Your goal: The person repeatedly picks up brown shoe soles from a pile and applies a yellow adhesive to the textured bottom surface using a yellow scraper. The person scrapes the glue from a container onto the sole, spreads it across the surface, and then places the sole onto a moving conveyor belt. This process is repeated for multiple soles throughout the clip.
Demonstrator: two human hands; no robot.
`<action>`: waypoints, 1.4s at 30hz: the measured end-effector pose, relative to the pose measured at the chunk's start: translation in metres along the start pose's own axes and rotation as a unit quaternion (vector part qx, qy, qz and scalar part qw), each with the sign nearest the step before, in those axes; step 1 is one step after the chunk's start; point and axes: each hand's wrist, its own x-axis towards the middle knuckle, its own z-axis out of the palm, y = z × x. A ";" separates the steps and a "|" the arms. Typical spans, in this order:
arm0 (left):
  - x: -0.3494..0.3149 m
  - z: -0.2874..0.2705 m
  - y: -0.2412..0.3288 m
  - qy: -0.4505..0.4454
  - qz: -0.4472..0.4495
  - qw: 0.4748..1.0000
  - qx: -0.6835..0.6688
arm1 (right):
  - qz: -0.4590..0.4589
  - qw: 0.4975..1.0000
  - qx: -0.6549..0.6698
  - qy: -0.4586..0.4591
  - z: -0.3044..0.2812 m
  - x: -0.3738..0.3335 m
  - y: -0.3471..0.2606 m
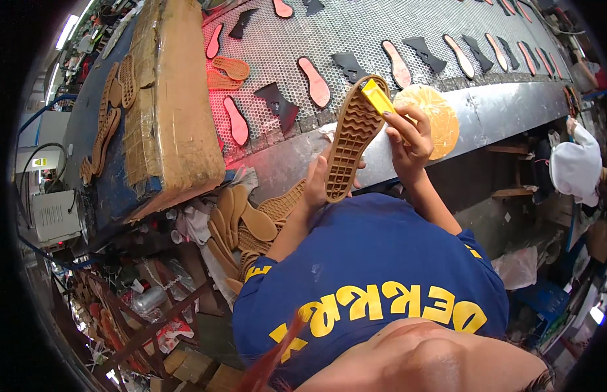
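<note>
A brown shoe sole (353,134) is held up in front of me, its ridged and gridded tread facing me. My left hand (316,186) is closed round its lower end, with fingertips showing on the far side. My right hand (411,140) grips a small flat yellow tool (378,97) between thumb and fingers. This tool lies against the upper end of the sole; its exact kind does not show. Just right of the sole, a round tan disc (434,117) rests by the metal edge, partly behind my right hand.
Beyond my hands runs a mesh conveyor (277,55) carrying pink insoles (314,81) and black cut pieces (277,104), with a metal ledge (486,111) in front. Loose soles (254,222) are heaped by my left arm. A taped cardboard block (179,98) stands left of the conveyor.
</note>
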 end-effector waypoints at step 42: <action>0.012 -0.015 -0.005 0.123 -0.063 0.962 -0.234 | -0.027 0.936 0.150 -0.317 -0.008 -0.026 -0.037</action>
